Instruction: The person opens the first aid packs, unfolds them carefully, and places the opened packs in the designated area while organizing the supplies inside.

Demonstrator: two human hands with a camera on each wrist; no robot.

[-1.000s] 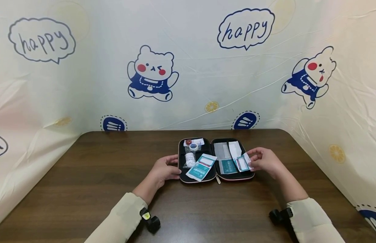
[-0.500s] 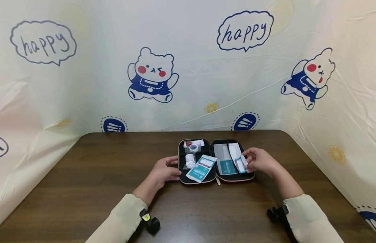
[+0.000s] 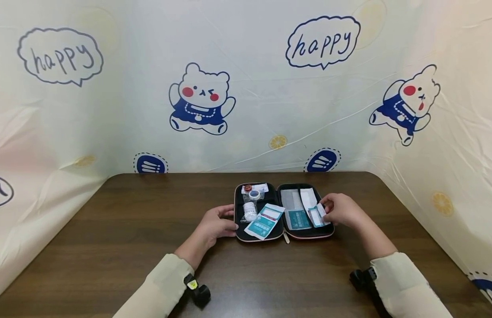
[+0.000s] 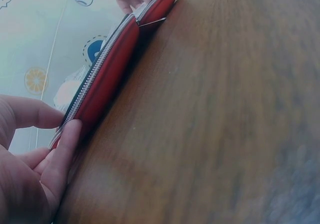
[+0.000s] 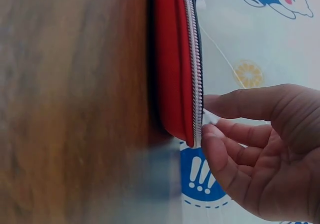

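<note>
An open red zippered first-aid case (image 3: 273, 234) lies flat on the table, its black inside facing up. My left hand (image 3: 216, 224) grips the case's left edge, thumb at the front and fingers along the side; in the left wrist view they hold the zippered rim (image 4: 92, 81). At the right half, my right hand (image 3: 343, 210) pinches a small white-and-teal packet (image 3: 316, 216) over the inner strap. Its fingers hide part of that packet. A larger teal-and-white packet (image 3: 265, 221) lies slanted across the left half.
The left half also holds a white bottle (image 3: 250, 212), a tape roll (image 3: 254, 194) and a small reddish-brown item (image 3: 247, 188). Under the strap on the right are a teal packet (image 3: 299, 219) and a white strip (image 3: 308, 198). A zipper pull (image 3: 286, 237) hangs at the front.
My right hand has shifted slightly left and inward with the small packet, which has turned at the right half. The left hand stays at the case's edge.
</note>
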